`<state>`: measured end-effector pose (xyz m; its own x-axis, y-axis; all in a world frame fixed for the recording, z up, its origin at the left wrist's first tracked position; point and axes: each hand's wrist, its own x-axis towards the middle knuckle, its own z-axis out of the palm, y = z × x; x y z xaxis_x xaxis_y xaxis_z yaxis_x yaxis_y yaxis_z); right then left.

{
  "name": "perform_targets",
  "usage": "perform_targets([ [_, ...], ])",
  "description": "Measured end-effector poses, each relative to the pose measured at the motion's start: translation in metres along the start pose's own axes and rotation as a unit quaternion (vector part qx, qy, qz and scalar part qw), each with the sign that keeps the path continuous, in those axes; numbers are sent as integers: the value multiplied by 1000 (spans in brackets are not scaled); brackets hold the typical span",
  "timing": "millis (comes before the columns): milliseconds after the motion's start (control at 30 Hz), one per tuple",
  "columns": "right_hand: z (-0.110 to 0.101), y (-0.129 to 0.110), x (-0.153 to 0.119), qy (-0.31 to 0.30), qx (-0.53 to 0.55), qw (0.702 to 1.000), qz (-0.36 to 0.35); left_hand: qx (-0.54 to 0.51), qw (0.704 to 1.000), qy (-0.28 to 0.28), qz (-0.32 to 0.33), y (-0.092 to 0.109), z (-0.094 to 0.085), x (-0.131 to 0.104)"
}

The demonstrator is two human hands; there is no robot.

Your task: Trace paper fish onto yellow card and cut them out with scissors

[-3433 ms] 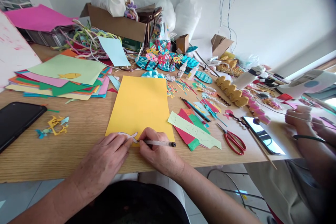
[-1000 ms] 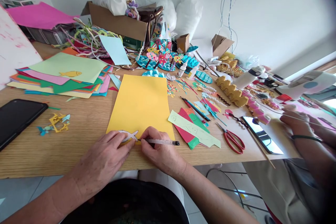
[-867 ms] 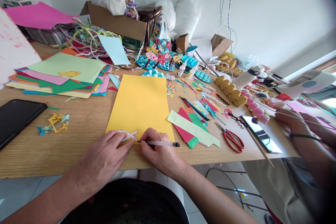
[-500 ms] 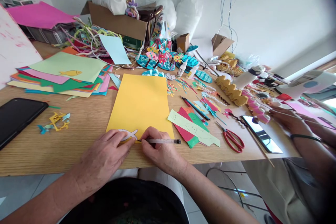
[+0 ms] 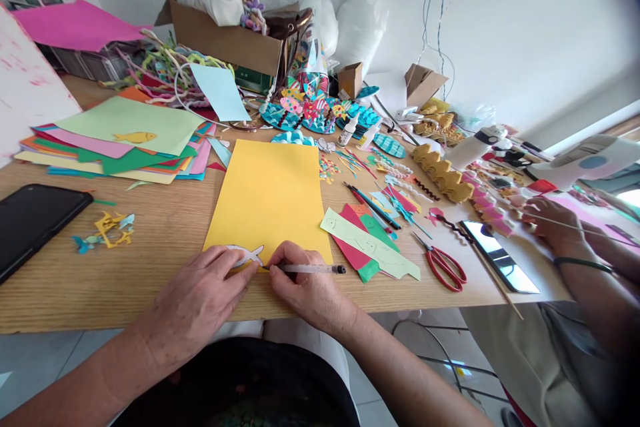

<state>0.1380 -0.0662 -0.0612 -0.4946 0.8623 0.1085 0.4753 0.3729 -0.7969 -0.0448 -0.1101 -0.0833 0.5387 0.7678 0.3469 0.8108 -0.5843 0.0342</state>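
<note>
A sheet of yellow paper lies at the table's front edge. On its lower edge is a white fish-shaped cutout, its tail showing and most of its body covered by fingers. My left hand presses this cutout down, fingers bent and close together. In my right hand a pen is pinched, its tip low beside the fish's tail. Just right of the sheet, a pale green paper strip with fish outlines lies over red and green paper pieces.
A stack of coloured paper and a black phone are at left, near yellow scraps. Red-handled scissors and another phone lie at right. A co-worker's hands are at far right. Glue bottles stand behind.
Both of my hands, the pen and the fish cutout stay almost in place. At far right, the co-worker's hand has shifted slightly. The whole view has moved a little.
</note>
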Motion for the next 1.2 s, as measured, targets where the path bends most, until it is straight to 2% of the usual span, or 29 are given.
perform_targets([
  [267, 3, -1, 3, 3, -9, 1000, -2, -10, 1000, 4, -3, -2, 5, -3],
  [733, 1, -3, 5, -10, 12, 1000, 4, -4, 999, 44, -21, -1, 3, -4],
  [1200, 7, -4, 14, -19, -16, 1000, -4, -11, 999, 32, -11, -8, 7, -5],
])
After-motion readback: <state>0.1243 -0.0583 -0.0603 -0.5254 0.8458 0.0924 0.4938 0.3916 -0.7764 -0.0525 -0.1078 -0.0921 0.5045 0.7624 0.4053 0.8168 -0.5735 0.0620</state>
